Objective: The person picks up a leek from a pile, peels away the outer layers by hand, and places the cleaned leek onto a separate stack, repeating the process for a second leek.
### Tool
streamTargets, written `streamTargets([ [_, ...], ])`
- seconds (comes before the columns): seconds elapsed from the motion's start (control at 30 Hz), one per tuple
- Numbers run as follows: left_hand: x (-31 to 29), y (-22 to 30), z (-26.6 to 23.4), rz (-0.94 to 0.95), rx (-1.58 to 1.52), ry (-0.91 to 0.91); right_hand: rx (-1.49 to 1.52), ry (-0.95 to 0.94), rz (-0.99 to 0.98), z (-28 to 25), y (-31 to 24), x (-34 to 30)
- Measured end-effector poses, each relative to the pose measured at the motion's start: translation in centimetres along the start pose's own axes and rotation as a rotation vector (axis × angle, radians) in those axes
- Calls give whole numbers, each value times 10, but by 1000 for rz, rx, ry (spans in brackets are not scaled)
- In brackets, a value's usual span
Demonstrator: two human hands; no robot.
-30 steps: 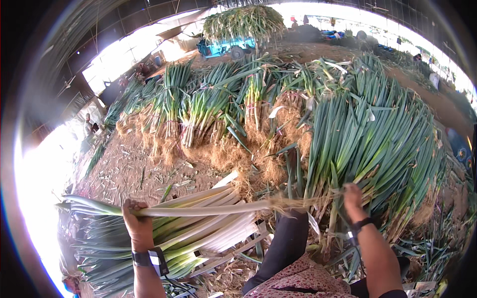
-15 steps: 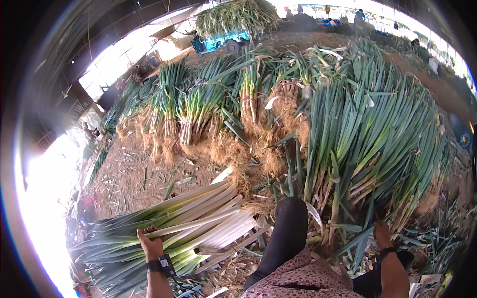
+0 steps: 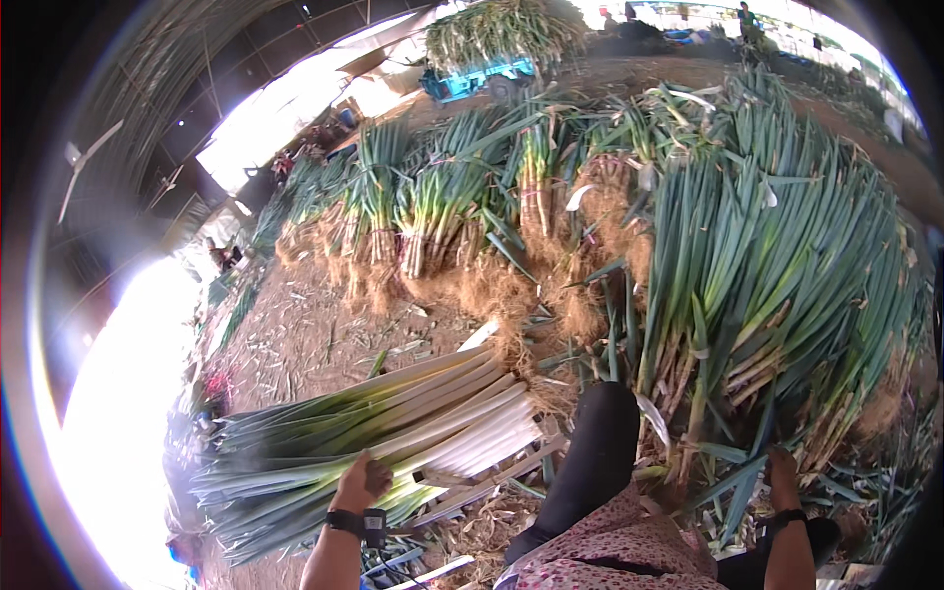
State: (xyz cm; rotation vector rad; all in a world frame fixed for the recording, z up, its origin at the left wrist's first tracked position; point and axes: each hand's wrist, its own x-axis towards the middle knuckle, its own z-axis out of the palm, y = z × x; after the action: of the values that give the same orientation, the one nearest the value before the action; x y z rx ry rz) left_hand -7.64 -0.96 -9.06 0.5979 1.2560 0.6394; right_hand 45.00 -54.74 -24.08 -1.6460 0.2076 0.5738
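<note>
Peeled green onions, long with white shanks and green leaves, lie side by side in a low pile at the left front. Over the near side of this pile is my left hand, its fingers curled in; whatever is under them is hidden. Unpeeled green onions with dark green tops and dry roots stand in a big heap on the right. My right hand reaches down at the near foot of that heap, beside loose green leaves. Its fingers do not show clearly.
Tied bundles of green onions with shaggy roots form a row across the middle. A wooden slat runs along the peeled pile's near side. My bent knee is between the piles. A blue loaded cart stands far back.
The whole view has shifted, so the scene sits further right. My left hand has drawn in from a stalk lying across the pile, and its fingers look more curled. The right hand stays near the heap.
</note>
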Motion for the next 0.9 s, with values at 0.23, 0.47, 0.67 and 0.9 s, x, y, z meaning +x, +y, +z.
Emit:
streamTargets([
  [0.23, -18, -44, 5, 328, 883, 169, -31, -54, 5, 3, 10, 6],
  [0.47, -41, -33, 39, 1332, 1695, 400, -112, -42, -20, 1, 16, 7],
  [0.67, -18, -11, 37, 1300, 1929, 403, -62, -38, 14, -1, 20, 5],
  [0.9, -32, 22, 46, 1074, 2008, -55, -122, 4, -1, 0, 25, 6],
])
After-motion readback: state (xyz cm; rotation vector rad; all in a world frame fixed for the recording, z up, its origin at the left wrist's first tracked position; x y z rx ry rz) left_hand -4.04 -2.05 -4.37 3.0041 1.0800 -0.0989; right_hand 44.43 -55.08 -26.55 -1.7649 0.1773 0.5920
